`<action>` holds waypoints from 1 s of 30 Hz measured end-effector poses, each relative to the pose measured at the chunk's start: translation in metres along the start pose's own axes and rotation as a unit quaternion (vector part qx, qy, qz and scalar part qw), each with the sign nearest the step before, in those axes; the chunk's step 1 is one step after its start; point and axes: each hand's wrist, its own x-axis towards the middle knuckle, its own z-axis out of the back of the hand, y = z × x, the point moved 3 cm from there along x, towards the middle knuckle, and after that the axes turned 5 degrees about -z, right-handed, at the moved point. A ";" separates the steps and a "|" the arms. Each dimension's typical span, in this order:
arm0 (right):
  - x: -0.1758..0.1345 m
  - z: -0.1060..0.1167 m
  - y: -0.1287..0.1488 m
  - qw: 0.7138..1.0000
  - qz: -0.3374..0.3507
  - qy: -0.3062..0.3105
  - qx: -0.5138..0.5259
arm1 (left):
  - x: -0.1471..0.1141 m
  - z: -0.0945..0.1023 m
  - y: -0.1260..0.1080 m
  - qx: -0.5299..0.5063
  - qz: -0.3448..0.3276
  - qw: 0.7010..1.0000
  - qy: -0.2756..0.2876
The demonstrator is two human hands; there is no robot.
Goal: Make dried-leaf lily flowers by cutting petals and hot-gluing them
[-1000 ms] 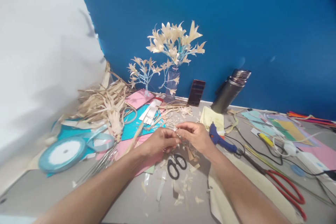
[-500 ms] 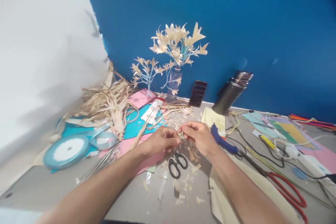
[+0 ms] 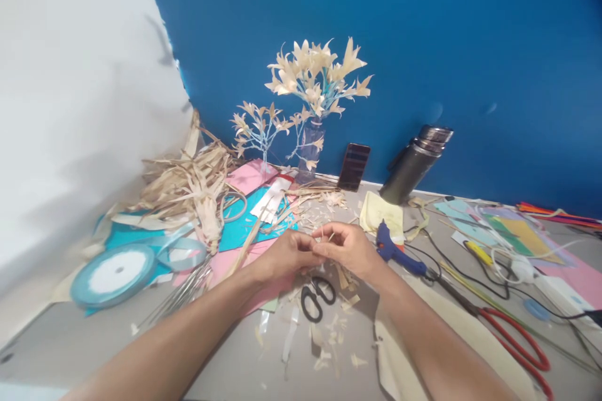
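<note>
Pale strip (image 3: 322, 232), thin & prob. dry husk, pokes up at the R hand's (image 3: 352, 252) fingertips, above the counter (image 3: 221, 366). R hand pinches it narrowly; L hand (image 3: 288, 257) has its fingers bunched against R's, but can't tell what it holds, if anything. Risk: strip could split if twisted too hard, or slip & get lost among lookalike scraps (image 3: 356, 360) near the scissors (image 3: 318, 294).

Left of the glue gun (image 3: 397, 255), my left hand (image 3: 292, 253) and right hand (image 3: 348, 249) close off the way. To its right, cables (image 3: 443, 257) and red scissors (image 3: 485, 313) crowd my reach. Behind it, I could pass low over the yellow paper (image 3: 380, 213), until the flask (image 3: 412, 166).
</note>
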 end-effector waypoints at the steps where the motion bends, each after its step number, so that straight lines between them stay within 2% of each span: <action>1: 0.001 0.002 -0.001 1.000 -0.001 0.004 0.012 | -0.001 -0.001 -0.001 -0.012 0.009 1.000 -0.004; 4: 0.002 0.006 -0.002 1.000 0.000 0.013 0.011 | -0.001 -0.002 0.001 -0.035 0.017 0.999 -0.004; 8: 0.001 0.005 0.001 1.000 0.013 0.017 -0.019 | 0.003 0.002 0.009 -0.056 -0.009 0.998 -0.005; 14: -0.002 0.006 0.006 0.999 0.008 0.027 0.041 | 0.005 0.001 0.014 -0.113 -0.010 0.993 0.016; 17: -0.002 0.009 0.007 0.997 -0.012 0.026 0.065 | 0.002 0.000 0.010 -0.105 -0.012 0.994 0.014; 22: -0.001 0.012 0.006 0.997 -0.025 -0.010 0.069 | -0.002 0.000 0.009 -0.051 0.006 0.998 0.037; 30: 0.001 0.011 0.005 0.995 -0.015 -0.007 0.102 | 0.001 0.002 0.001 -0.061 -0.031 0.998 -0.012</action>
